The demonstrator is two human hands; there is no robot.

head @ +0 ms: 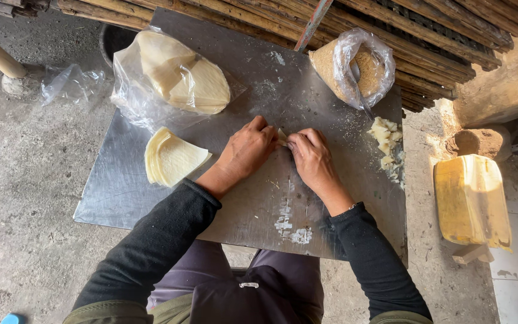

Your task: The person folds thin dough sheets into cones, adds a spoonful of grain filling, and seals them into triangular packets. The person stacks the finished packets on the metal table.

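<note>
While both thumbs and fingertips pinch a small pale folded dough wrapper (282,135) over the grey metal sheet table (331,198), left hand (247,150) and right hand (311,155) meet there.

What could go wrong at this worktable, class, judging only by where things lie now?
The small dough piece pinched between left hand and right hand might tear under a tight grip. The folded pieces lie close to the metal table edge and could slip off. The loose stack of wrappers lies uncovered and might dry.
</note>
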